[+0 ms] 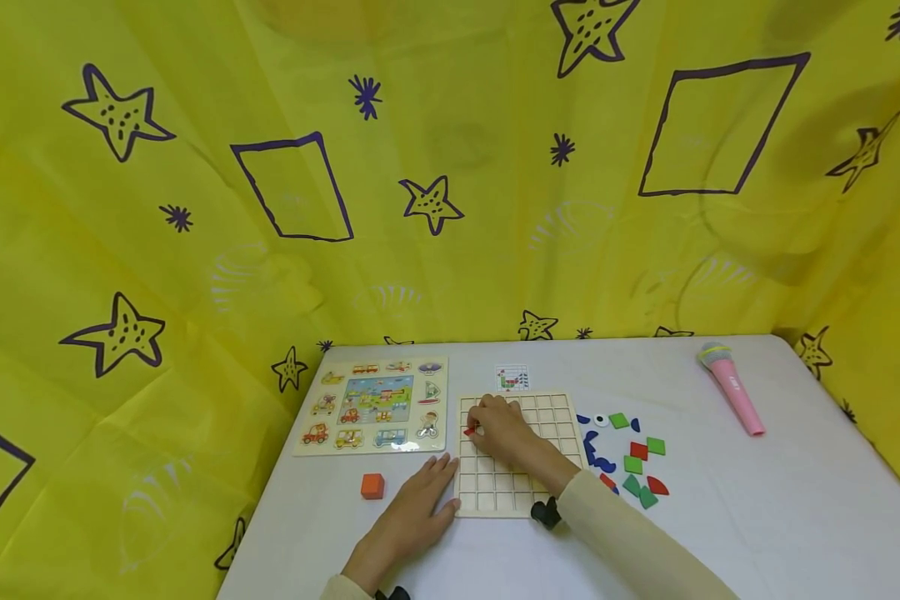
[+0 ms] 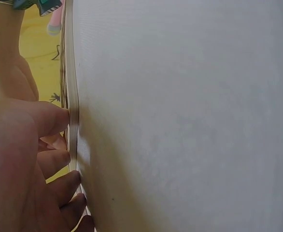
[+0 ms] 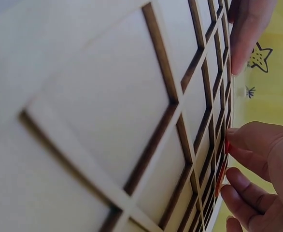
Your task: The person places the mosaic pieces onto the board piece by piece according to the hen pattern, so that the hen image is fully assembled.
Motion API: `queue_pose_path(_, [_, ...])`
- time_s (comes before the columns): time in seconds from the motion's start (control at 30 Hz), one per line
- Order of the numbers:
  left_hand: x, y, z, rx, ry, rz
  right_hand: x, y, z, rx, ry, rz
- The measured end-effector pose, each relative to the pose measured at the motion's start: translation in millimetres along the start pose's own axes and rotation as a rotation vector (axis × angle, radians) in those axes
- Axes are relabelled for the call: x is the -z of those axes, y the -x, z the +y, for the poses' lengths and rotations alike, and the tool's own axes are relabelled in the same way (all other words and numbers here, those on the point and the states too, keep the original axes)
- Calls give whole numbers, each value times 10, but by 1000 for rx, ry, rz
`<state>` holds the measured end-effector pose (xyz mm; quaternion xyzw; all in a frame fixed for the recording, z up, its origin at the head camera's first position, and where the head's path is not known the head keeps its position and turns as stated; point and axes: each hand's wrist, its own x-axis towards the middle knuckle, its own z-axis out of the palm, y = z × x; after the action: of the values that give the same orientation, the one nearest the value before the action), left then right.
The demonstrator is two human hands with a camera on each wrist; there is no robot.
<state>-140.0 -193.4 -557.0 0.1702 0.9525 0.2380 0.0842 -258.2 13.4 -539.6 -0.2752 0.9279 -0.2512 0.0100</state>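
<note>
Nearest you, your left hand [image 1: 417, 504] lies with fingers extended, its tips against the left edge of the pale wooden grid board [image 1: 506, 502]. Farther in, your right hand [image 1: 501, 429] pinches a small, flat red piece [image 1: 470, 431] at the board's upper-left cells. The piece looks thin, stiff and light, probably smooth enough to slip; hold it by opposite edges, thumb against finger. The board seems rigid yet light enough to slide, so steady it by its rim. Your right wrist view shows more red lower down, by the other fingers, unclear from the head; whether it is the same piece, I cannot tell. Only the head view shows the white printed card [image 1: 512, 377] beyond the board.
</note>
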Motion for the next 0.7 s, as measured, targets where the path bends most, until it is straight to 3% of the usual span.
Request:
queue_pose_path(0.23, [-11,-5,-13,9,10,-7,65,35,-8,-3,-9,-10])
queue_pose_path(0.47, [-14,-1,-18,5,6,6,269,168,35,-35,-14,-15])
queue_pose_path(0.7, [-10,7,-10,1,4,6,535,380,324,-128,5,-21])
